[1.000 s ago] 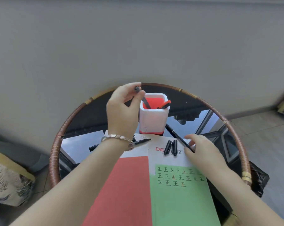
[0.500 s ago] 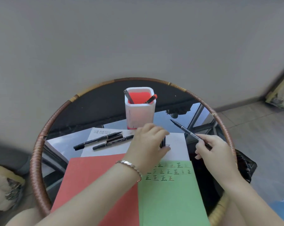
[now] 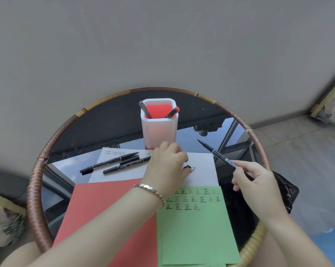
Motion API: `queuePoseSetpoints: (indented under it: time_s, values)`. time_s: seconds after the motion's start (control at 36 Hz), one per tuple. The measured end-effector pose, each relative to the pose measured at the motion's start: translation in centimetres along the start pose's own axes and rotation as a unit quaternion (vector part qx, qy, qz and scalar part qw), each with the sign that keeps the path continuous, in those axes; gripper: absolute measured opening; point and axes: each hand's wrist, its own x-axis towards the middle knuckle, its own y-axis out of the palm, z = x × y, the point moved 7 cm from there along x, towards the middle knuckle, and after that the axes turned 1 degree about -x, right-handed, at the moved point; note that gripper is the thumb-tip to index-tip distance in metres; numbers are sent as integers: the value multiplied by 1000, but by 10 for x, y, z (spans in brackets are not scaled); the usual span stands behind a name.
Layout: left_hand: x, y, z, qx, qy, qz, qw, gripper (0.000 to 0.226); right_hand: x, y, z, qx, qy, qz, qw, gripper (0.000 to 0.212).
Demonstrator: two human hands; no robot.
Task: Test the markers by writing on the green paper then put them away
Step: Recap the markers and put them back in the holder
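Rattan rim (image 3: 35, 180) of the round glass table at the left edge. Next, on the white sheet (image 3: 201, 162), farther black marker (image 3: 109, 162) and nearer black marker (image 3: 127, 165) lying side by side, not yet in the holder. Red paper (image 3: 105, 209) near, touching the green paper (image 3: 193, 237) on its right. Farther back, white pen holder (image 3: 159, 132) upright, with a grey pen (image 3: 145, 111) and a red-capped marker (image 3: 172, 112) inside. Left hand (image 3: 168, 168) just in front of it, fingers curled down on the white sheet, seemingly pinching a small black cap (image 3: 187, 167), wrist over the written rows of the green paper. Could smear wet ink there if dragged. Right hand (image 3: 257, 180) at the right, gripping an uncapped black marker (image 3: 217, 153) by its rear part, bare tip pointing far and left over the glass. Might stain the sheet or the left fingers if cap and tip meet crooked. Might also drop the cap on the glass and lose it over the rim.
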Motion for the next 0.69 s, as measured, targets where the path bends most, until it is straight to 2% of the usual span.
queuePoseSetpoints:
  time_s: [0.25,0.39,0.47,0.53,0.58,0.69]
  values:
    - [-12,7,-2,41,0,35,999,20,-1,4,3,1,6,-2,1000,22]
    - [-14,7,1,2,-20,3,1000,16,-3,1,3,14,2,4,1000,23]
    - [-15,-8,1,-67,-37,-29,997,9,-5,-1,5,31,-1,1,1000,22]
    - [-20,-21,8,-176,-89,-45,979,10,-7,-1,8,66,1,6,998,25]
    - [-27,-33,17,-290,-148,-54,944,3,-9,-1,14,95,1,11,995,25]
    - [-39,-42,35,-440,-235,-66,864,18,-13,-1,27,175,-1,8,985,21]
